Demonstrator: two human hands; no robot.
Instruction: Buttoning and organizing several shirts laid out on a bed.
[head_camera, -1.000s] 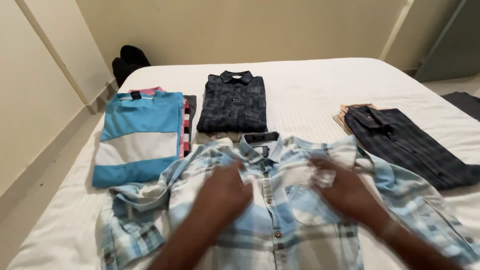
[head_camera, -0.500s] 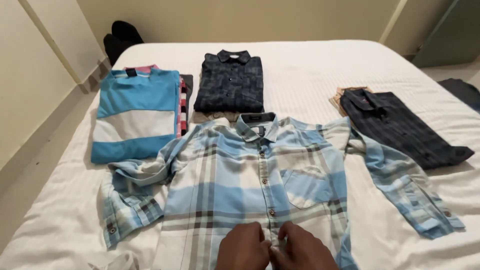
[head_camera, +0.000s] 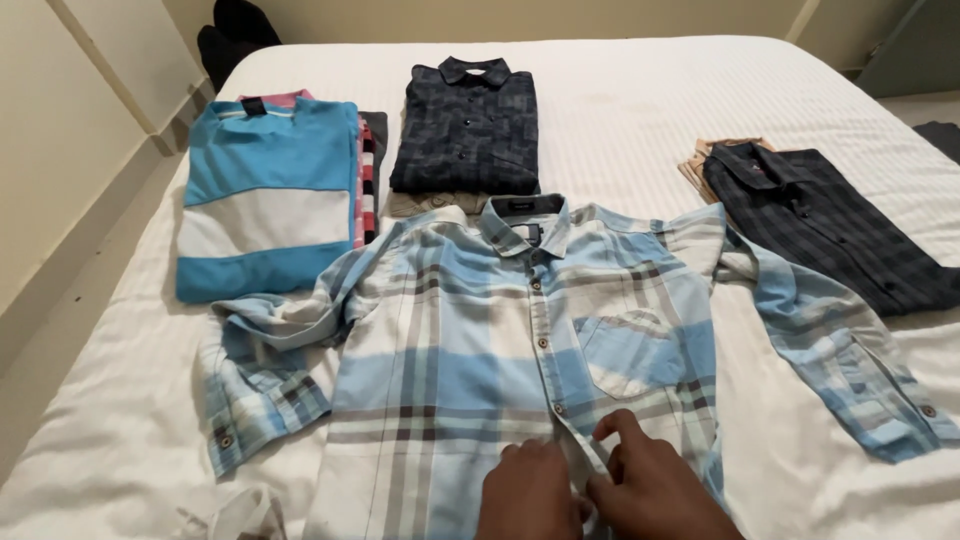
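At 6 o'clock, left hand (head_camera: 528, 492) and right hand (head_camera: 648, 488) pinch the plaid shirt (head_camera: 520, 350) placket together. Keep the placket flat; align each button squarely.

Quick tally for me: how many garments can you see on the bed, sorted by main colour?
Light blue plaid shirt, under both hands: 1
Blue and white striped top: 1
Dark button shirts: 2
Red-striped garment, partly hidden: 1
Tan garments, mostly hidden: 2
Total: 7
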